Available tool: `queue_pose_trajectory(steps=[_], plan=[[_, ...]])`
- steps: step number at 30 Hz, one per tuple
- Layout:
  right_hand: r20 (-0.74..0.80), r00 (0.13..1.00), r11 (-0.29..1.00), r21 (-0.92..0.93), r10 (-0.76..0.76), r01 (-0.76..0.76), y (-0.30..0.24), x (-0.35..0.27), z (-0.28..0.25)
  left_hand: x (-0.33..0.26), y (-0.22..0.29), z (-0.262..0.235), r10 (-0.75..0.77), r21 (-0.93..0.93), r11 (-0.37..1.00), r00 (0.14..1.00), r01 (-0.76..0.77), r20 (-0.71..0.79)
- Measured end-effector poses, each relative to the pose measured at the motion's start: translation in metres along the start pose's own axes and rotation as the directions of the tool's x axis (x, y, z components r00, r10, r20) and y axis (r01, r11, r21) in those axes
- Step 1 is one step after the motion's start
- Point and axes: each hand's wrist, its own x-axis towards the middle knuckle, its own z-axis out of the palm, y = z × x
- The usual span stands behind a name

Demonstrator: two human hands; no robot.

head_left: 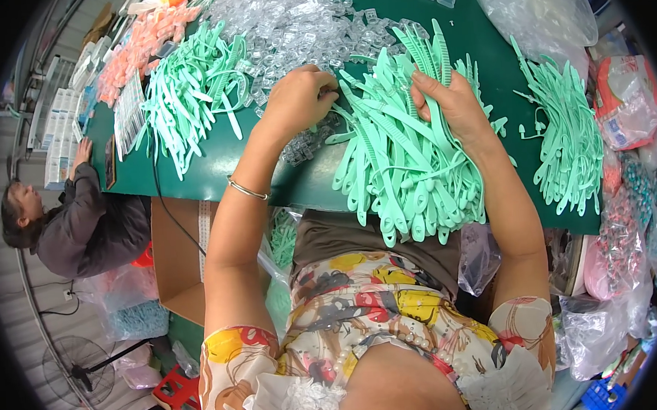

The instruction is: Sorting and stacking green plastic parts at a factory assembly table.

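My right hand (449,102) is closed around one or more mint-green ridged plastic straps, their toothed ends standing up past the fingers. Beneath it a big heap of mint-green plastic straps (400,157) spreads over the table's near edge, many with a hole in the rounded end. My left hand (300,95) is closed, fingers curled together, just left of that heap and at the near side of a pile of clear plastic buckles (289,29). Whatever its fingertips hold is hidden. A few clear pieces (303,145) lie below the left wrist.
More mint-green straps lie in a left bundle (189,93) and a right bundle (562,133) on the green table (208,170). Orange parts (142,44) sit at far left, a clear plastic bag (537,8) at far right. Another person (84,218) rests a hand on the left edge.
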Motion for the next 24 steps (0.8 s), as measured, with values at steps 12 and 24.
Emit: queue_pose_trajectory(steps=[12, 24], plan=[[-0.040, 0.999, 1.000, -0.016, -0.023, 0.022, -0.002, -0.003, 0.006, 0.003, 0.013, -0.007, -0.131, -0.214, 0.968, 0.991, 0.135, 0.034], [-0.047, 0.993, 0.993, -0.061, -0.109, 0.106, 0.003, -0.004, 0.005, 0.009, 0.051, 0.004, -0.139, -0.911, -0.169, 0.906, 0.375, 0.399]])
